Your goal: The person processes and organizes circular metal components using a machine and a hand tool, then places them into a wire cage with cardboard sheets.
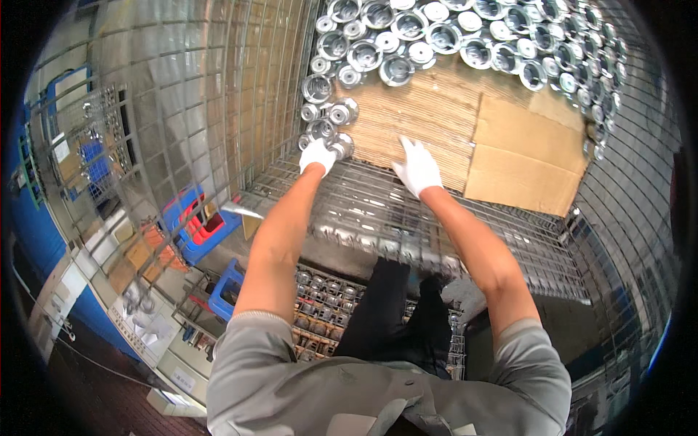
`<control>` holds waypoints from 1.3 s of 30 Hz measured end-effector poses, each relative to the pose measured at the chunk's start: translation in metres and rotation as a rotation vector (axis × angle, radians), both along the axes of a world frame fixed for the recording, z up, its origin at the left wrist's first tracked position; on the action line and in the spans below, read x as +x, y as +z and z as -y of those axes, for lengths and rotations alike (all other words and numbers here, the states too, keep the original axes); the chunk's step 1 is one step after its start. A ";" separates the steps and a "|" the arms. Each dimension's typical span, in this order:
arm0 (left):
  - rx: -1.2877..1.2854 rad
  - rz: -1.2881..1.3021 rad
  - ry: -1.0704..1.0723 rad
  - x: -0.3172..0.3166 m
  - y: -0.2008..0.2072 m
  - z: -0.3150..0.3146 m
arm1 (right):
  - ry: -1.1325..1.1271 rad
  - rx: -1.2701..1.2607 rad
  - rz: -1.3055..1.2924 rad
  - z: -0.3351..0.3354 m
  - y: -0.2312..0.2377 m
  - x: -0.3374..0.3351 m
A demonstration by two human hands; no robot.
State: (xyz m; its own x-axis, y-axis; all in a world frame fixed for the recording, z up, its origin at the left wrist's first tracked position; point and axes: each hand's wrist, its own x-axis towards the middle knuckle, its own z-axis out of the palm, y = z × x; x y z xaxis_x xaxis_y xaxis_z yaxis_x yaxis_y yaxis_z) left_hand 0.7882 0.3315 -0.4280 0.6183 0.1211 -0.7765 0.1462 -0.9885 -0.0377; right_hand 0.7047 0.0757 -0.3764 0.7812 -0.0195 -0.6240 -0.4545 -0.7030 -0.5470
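Observation:
My left hand (317,157), in a white glove, reaches to the near left corner of the cardboard layer. Its fingers close round a shiny, round, cup-shaped metal part (339,146); the fingertips are partly hidden among the neighbouring parts. Several matching metal parts (321,131) stand against the mesh on that side. My right hand (418,168), also gloved in white, hovers over the near edge of the corrugated cardboard (414,116). Its fingers are apart and hold nothing.
Rows of metal parts (443,36) fill the far side of the wire mesh cage (247,94). A flat cardboard sheet (527,156) lies at right. The folded-down mesh front (363,200) is before me. Lower down, more parts sit in a crate (320,327); a blue bin (196,247) stands left.

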 end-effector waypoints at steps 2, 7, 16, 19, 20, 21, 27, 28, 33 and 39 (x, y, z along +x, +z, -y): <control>0.027 0.017 0.065 0.010 -0.003 0.012 | 0.135 0.035 0.032 -0.046 -0.044 0.054; 0.058 0.059 -0.063 0.013 -0.067 0.014 | 0.229 0.104 0.088 -0.123 -0.166 0.127; -0.038 0.050 0.283 0.010 -0.062 -0.027 | -0.685 0.758 -0.270 -0.118 -0.174 0.121; -0.210 0.088 0.334 0.011 -0.063 -0.039 | -0.461 0.898 -0.654 -0.105 -0.159 0.125; -0.286 0.094 0.355 0.012 -0.062 -0.040 | -0.467 0.896 -0.645 -0.110 -0.163 0.114; -0.320 0.057 0.364 0.014 -0.061 -0.024 | -0.725 1.049 -0.461 -0.107 -0.173 0.096; -0.672 0.044 1.080 0.015 -0.034 -0.006 | -1.141 0.956 -0.431 -0.055 -0.118 0.077; -0.753 -0.029 1.461 0.016 -0.017 0.002 | -1.148 0.955 -0.419 -0.038 -0.098 0.068; -1.191 -0.311 1.688 -0.019 0.101 0.084 | -1.347 1.127 -0.173 0.053 0.073 -0.006; -1.469 -0.325 0.758 -0.128 0.296 0.227 | -1.509 1.049 0.332 0.138 0.238 -0.158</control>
State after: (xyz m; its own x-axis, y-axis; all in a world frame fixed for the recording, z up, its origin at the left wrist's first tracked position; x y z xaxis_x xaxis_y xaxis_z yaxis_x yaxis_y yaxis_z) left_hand 0.6597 0.1041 -0.1319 0.5668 -0.5962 -0.5685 0.7437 0.0734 0.6645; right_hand 0.5469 -0.0620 -0.1381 0.5495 -0.4804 -0.6835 -0.0911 0.7788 -0.6206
